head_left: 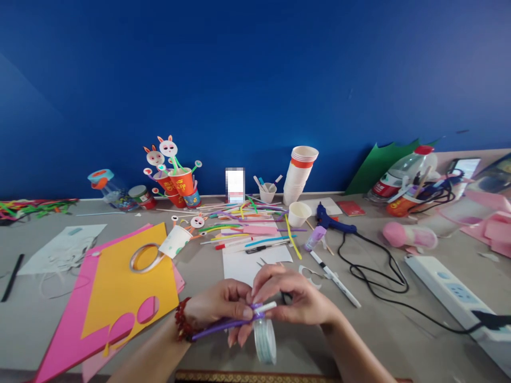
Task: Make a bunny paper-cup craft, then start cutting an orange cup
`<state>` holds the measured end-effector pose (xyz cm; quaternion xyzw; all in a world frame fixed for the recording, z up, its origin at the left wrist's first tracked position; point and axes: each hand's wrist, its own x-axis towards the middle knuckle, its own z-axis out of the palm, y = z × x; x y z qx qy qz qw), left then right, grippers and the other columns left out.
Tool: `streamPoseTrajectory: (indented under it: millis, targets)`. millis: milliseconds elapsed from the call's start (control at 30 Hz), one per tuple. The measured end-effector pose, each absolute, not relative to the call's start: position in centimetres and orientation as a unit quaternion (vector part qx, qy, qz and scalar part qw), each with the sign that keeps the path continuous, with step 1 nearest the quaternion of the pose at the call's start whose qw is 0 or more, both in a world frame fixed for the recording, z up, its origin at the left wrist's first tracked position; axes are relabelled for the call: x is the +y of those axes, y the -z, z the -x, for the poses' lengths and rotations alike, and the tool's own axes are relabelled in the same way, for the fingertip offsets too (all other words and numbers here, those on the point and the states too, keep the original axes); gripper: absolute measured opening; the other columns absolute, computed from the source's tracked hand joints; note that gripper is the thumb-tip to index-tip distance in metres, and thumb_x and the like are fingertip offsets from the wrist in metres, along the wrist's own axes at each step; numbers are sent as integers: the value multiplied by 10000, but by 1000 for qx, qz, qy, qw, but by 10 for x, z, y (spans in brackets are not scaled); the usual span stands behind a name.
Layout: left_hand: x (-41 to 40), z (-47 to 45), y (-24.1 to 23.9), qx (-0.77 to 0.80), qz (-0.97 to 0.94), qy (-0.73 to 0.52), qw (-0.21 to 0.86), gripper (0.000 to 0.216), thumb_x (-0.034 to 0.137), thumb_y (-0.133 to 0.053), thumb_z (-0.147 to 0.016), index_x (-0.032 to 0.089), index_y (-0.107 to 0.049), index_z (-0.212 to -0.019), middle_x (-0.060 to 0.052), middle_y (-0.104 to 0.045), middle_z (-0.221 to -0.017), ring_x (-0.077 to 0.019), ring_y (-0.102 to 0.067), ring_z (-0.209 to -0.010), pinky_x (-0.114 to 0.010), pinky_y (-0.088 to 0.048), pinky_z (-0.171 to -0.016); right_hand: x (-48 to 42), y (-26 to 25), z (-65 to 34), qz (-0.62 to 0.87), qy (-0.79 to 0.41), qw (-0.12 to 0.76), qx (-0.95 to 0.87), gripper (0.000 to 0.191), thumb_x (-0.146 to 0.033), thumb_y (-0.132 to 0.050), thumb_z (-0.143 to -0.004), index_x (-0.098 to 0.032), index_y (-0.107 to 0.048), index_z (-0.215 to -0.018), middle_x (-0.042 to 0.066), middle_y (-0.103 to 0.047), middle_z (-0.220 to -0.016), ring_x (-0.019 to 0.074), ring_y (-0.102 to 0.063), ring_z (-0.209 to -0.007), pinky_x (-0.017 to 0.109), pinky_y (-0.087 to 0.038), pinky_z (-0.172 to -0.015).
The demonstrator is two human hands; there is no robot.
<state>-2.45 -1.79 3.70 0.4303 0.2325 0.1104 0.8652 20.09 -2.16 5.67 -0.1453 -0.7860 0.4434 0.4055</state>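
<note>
While left hand (221, 303) pinches 1 purple strip (219, 328) | right hand (297, 299) beside, grip unclear | pale roll (265, 343) below

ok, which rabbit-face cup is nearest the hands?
The white cup with green spots at the edge of the yellow sheet; it sits closer to the left hand than the two orange cups, back near the blue wall.

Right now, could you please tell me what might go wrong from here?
The black cord lies in loose loops on the right, so a sweep of the right hand could catch it and drag the blue glue gun.
The purple strip in the left hand ends beside the beaded bracelet and might snag.
The tall cup stack may topple if bumped.
</note>
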Motion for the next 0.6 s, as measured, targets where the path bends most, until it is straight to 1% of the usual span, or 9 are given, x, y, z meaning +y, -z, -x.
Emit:
streamPoseTrajectory:
  millis: [200, 300, 367, 467, 500, 533, 600]
  targets:
    - [-19, 21, -36, 210, -398, -47, 892, 442, 470, -840, -669, 106, -677, -859, -26, -685, -594, -106, -593, -411, -166, -450, -357, -24, -66, -201, 101, -453, 343, -817, 139, -221, -678, -905, -197, -732, -1030, 96, -713, -1005, 193, -684, -940, 333, -543, -850]
    - [-19, 20, -33, 193, -395, -18, 898, 441, 467, -835, -675, 95, -691, -865, -21, -671, -570, -103, -568, -391, -169, -430, -337, -26, -75, -202, 92, -439, 310, -838, 148, -249, -617, -946, -204, -727, -1035, 93, -732, -990, 187, -691, -933, 322, -544, -845]
    - [-18, 18, -29, 174, -391, 1, 904, 439, 464, -837, -669, 87, -686, -834, -22, -665, -554, -106, -560, -375, -172, -424, -326, -27, -80, -201, 80, -424, 305, -849, 228, -315, -540, -990, -192, -728, -1031, 102, -746, -959, 187, -696, -914, 310, -546, -820]
    - [-16, 17, -21, 140, -387, 25, 911, 437, 450, -852, -639, 89, -666, -804, -14, -655, -523, -108, -535, -330, -177, -397, -291, -30, -83, -197, 58, -390, 329, -858, 443, -432, -398, -1036, -148, -736, -1002, 132, -751, -903, 189, -698, -836, 293, -536, -759]
    - [-16, 17, -18, 134, -388, 29, 911, 438, 447, -853, -635, 91, -661, -804, -8, -644, -507, -106, -521, -318, -174, -378, -281, -31, -83, -196, 55, -378, 339, -860, 484, -451, -371, -1040, -140, -739, -991, 135, -750, -890, 188, -696, -812, 288, -531, -745]
    - [-16, 17, -17, 134, -391, 31, 910, 438, 448, -851, -636, 93, -656, -802, -1, -630, -492, -103, -509, -311, -172, -360, -277, -31, -82, -195, 56, -369, 344, -861, 497, -455, -360, -1042, -139, -739, -986, 134, -750, -882, 185, -694, -800, 284, -526, -738]
    - [-16, 18, -16, 143, -399, 20, 905, 442, 466, -842, -645, 104, -644, -800, 16, -599, -473, -96, -495, -317, -169, -340, -288, -32, -81, -195, 60, -361, 349, -863, 462, -430, -376, -1044, -144, -736, -997, 127, -753, -885, 184, -694, -803, 279, -523, -742]
